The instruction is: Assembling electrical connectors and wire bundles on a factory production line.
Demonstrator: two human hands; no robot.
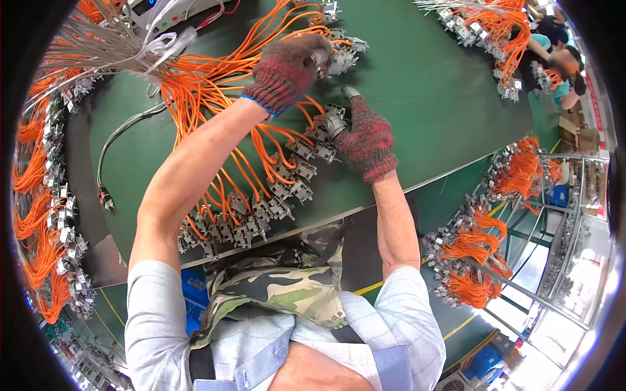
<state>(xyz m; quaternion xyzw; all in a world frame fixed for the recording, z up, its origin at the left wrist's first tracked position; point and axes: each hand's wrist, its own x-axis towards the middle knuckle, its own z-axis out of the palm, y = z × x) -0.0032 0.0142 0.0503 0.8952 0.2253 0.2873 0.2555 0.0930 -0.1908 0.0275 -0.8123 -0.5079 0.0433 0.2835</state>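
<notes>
My left hand [290, 68], in a dark red and grey knitted glove with a blue cuff edge, is closed at the far side of a fan of orange cables [195, 91]. Its fingertips curl at a grey metal connector [342, 62] on a cable end, partly hidden by the glove. My right hand [367, 138], in a matching glove, lies nearer and to the right. Its thumb and forefinger are spread apart, the thumb against the grey connectors [319, 133] on the fan's right edge. More connectors [261, 218] curve along the table's near edge.
The green table [417, 104] bears the cables, bundled by grey wires [124, 49]. A white instrument [166, 13] stands at the back left. Orange cable bundles line the left side [45, 215] and a metal rack [521, 221] at right. Another person [554, 62] is at far right.
</notes>
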